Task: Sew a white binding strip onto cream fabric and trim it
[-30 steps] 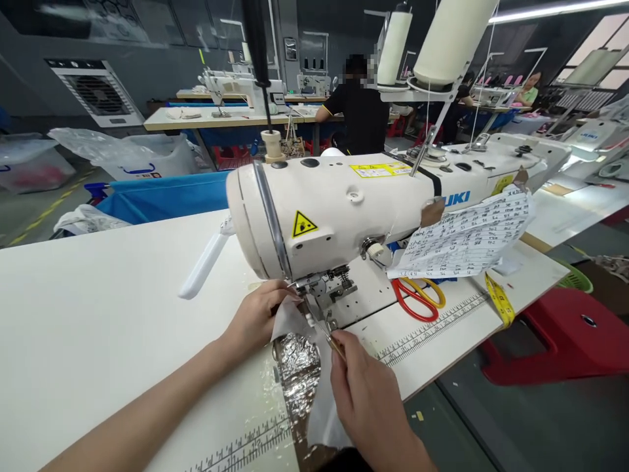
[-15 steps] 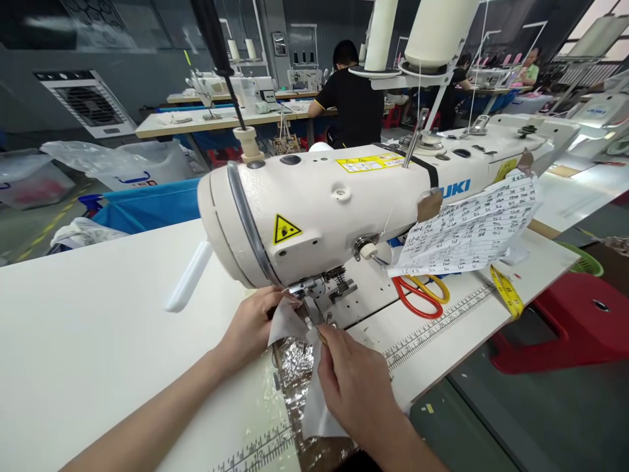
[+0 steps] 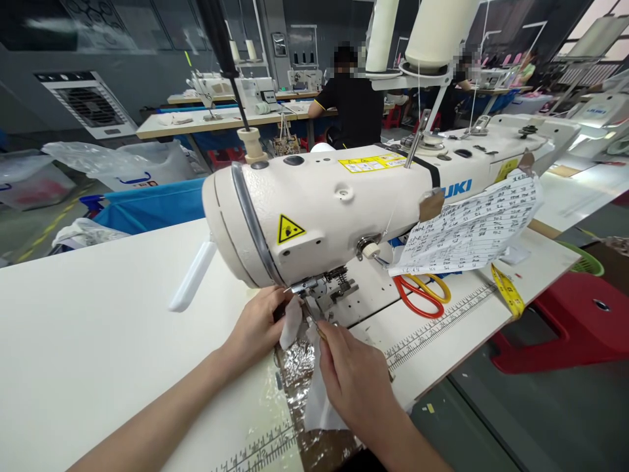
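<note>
A cream sewing machine (image 3: 334,203) stands on the white table (image 3: 98,308). Under its presser foot (image 3: 314,298) lies a piece of white fabric (image 3: 317,400) over silvery foil-like material (image 3: 299,357). My left hand (image 3: 258,321) pinches the fabric's folded edge just left of the needle. My right hand (image 3: 351,380) rests on the fabric in front of the needle, fingers closed on a thin brass-coloured tool (image 3: 320,331) whose tip points at the presser foot.
Red-and-yellow-handled scissors (image 3: 422,295) and a yellow tape measure (image 3: 508,292) lie right of the needle. A handwritten paper sheet (image 3: 472,226) hangs from the machine arm. A red stool (image 3: 565,321) stands at the right. A person in black (image 3: 351,105) sits at a far table.
My left hand has folded the white fabric edge up closer to the needle. My right hand with the thin tool moved up toward the presser foot. The view shifted slightly.
</note>
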`<state>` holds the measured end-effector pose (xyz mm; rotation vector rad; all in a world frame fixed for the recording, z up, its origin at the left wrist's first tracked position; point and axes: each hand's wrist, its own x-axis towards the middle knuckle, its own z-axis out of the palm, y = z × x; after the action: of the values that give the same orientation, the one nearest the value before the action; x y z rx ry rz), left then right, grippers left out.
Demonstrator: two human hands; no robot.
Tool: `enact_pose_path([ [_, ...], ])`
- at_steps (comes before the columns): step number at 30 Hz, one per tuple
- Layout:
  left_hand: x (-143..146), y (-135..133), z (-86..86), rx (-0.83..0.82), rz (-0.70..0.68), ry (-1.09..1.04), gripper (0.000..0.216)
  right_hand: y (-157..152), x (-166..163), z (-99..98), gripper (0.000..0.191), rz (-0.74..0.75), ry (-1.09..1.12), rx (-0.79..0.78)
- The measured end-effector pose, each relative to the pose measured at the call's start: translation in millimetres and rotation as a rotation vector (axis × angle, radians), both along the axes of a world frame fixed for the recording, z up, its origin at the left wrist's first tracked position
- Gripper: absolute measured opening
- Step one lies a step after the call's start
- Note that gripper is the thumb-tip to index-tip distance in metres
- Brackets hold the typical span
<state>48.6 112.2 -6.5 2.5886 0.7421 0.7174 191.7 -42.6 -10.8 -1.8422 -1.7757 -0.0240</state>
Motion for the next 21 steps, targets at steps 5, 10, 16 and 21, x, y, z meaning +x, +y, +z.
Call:
enact_pose_path([
  [5, 0.8, 3.1, -2.2, -0.015, 0.032, 0.029, 0.022, -1.9, 0.2, -0.9, 0.030, 0.019, 0.015, 0.008],
  [10, 0.8, 2.7, -1.6, -0.068, 0.065, -0.004, 0.025, -2.4, -0.8, -1.9, 0.030, 0.005, 0.027, 0.026],
  [16, 0.5, 0.5, -2.9, 0.044, 0.012, -0.036, 0.022, 1.3, -1.2, -0.7, 0.031, -0.013, 0.005, 0.002],
  [21, 2.8, -2.0, -4.2, 0.391, -0.085, -0.056, 0.020, 0.5, -1.0, -0.7, 0.031, -0.027, -0.014, 0.008],
])
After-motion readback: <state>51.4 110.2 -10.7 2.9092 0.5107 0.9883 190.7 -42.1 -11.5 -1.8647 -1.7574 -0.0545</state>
